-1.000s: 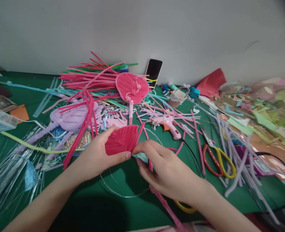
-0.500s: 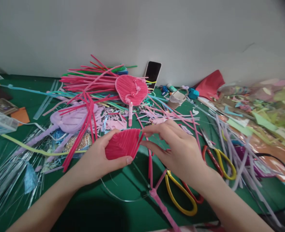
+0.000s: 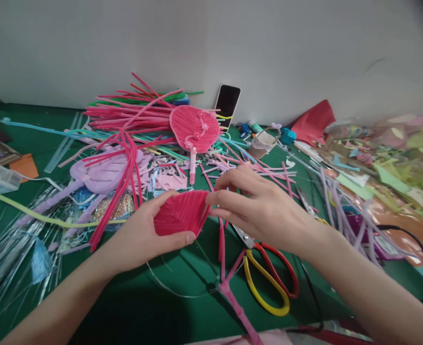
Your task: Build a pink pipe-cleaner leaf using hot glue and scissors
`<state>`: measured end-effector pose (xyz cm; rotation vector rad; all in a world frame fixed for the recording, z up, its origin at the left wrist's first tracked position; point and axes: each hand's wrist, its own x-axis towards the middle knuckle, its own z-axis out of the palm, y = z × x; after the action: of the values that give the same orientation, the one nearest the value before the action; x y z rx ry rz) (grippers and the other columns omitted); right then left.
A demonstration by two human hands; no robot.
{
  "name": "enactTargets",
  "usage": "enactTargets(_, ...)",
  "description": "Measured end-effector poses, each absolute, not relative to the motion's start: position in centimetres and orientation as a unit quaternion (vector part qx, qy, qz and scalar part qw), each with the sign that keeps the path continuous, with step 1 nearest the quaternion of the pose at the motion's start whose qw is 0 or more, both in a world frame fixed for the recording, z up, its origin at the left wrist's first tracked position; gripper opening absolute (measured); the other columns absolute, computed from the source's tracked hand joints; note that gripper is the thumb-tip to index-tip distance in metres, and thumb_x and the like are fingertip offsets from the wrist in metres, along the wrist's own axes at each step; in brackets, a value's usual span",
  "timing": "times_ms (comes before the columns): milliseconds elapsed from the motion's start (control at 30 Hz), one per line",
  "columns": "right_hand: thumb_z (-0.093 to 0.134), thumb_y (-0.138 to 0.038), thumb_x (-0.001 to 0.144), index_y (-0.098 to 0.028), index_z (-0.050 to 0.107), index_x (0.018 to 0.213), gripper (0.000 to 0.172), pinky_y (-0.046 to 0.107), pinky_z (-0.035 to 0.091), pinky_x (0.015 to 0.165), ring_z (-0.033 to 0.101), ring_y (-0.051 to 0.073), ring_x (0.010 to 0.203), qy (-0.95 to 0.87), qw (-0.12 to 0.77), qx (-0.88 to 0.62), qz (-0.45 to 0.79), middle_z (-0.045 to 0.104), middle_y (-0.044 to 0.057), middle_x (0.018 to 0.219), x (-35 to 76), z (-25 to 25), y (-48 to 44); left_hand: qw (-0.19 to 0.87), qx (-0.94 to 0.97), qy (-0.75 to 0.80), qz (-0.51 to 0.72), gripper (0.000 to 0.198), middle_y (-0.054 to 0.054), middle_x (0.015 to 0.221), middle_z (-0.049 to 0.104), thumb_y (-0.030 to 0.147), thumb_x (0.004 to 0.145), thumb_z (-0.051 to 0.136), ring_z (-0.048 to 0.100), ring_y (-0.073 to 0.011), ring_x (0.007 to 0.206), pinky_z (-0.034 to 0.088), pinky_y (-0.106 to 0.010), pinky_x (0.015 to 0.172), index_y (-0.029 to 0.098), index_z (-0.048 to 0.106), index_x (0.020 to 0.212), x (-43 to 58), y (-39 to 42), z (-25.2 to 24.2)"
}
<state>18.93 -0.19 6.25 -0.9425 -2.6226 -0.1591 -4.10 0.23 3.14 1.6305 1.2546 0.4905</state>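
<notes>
My left hand (image 3: 144, 237) grips a small ribbed fan shape of deep pink pipe cleaners (image 3: 180, 212), thumb below and fingers behind. My right hand (image 3: 259, 208) is closed in a pinch on the fan's right edge, where a loose pink pipe cleaner (image 3: 221, 239) trails down toward a twisted pink stem (image 3: 238, 306) on the green table (image 3: 182, 311). Scissors with one yellow and one red handle (image 3: 268, 275) lie just under my right wrist.
A finished pink pipe-cleaner fan (image 3: 195, 128) and a lilac one (image 3: 103, 175) lie behind, among heaps of loose pink pipe cleaners (image 3: 128, 115). A phone (image 3: 227, 105) leans on the wall. Paper scraps (image 3: 387, 177) crowd the right, clear strips (image 3: 10, 263) the left.
My right hand rose from the table below the fan to its right edge and pinched it. The scissors it had covered came into view. My left hand stayed put.
</notes>
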Motion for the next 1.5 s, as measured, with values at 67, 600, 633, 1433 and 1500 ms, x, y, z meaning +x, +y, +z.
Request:
enactTargets(67,0.047,-0.02,0.098,-0.018,0.066,0.1,0.02,0.032,0.047,0.071,0.053,0.019,0.081,-0.93,0.173,-0.319,-0.052,0.061,0.01,0.095,19.0,6.4,0.1,0.491,0.661,0.528,0.208,0.064,-0.002,0.108,0.075,0.042,0.066,0.08,0.072,-0.0268,0.093,0.06,-0.032,0.077,0.024,0.058,0.124,-4.0,0.1,3.1)
enactTargets(600,0.044,-0.009,0.095,-0.02,0.067,0.095,0.025,0.027,0.047,0.068,0.056,0.017,0.08,-0.936,0.157,-0.313,-0.041,0.062,0.007,0.092,19.1,6.7,0.5,0.524,0.654,0.507,0.202,0.056,0.0,0.097,0.075,0.048,0.068,0.078,0.073,-0.0249,0.081,0.061,-0.033,0.071,0.025,0.06,0.116,-3.6,-0.1,3.3)
enactTargets(633,0.045,-0.009,0.095,-0.02,0.068,0.094,0.025,0.028,0.047,0.068,0.056,0.017,0.08,-0.935,0.158,-0.314,-0.038,0.062,0.007,0.091,19.1,6.7,0.5,0.528,0.654,0.503,0.202,0.055,0.0,0.097,0.075,0.047,0.069,0.078,0.073,-0.0247,0.082,0.061,-0.033,0.071,0.025,0.06,0.115,-3.5,-0.1,3.4)
enactTargets(1433,0.066,-0.024,0.088,-0.02,0.065,0.09,0.004,0.022,0.053,0.064,0.065,0.011,0.069,-0.806,0.282,-0.397,0.337,0.071,-0.001,0.082,20.0,6.3,-0.9,0.533,0.723,0.422,0.125,0.044,0.004,0.092,0.073,0.043,0.066,0.081,0.07,-0.0212,0.079,0.056,-0.028,0.07,0.029,0.069,0.106,-2.8,0.6,4.7)
enactTargets(1500,0.066,-0.022,0.087,-0.02,0.065,0.088,0.002,0.022,0.052,0.065,0.065,0.01,0.069,-0.813,0.272,-0.402,0.323,0.07,-0.002,0.081,20.2,6.1,-1.0,0.526,0.733,0.416,0.115,0.05,0.004,0.102,0.072,0.04,0.066,0.082,0.07,-0.0218,0.086,0.055,-0.028,0.074,0.032,0.067,0.114,-3.0,0.5,4.1)
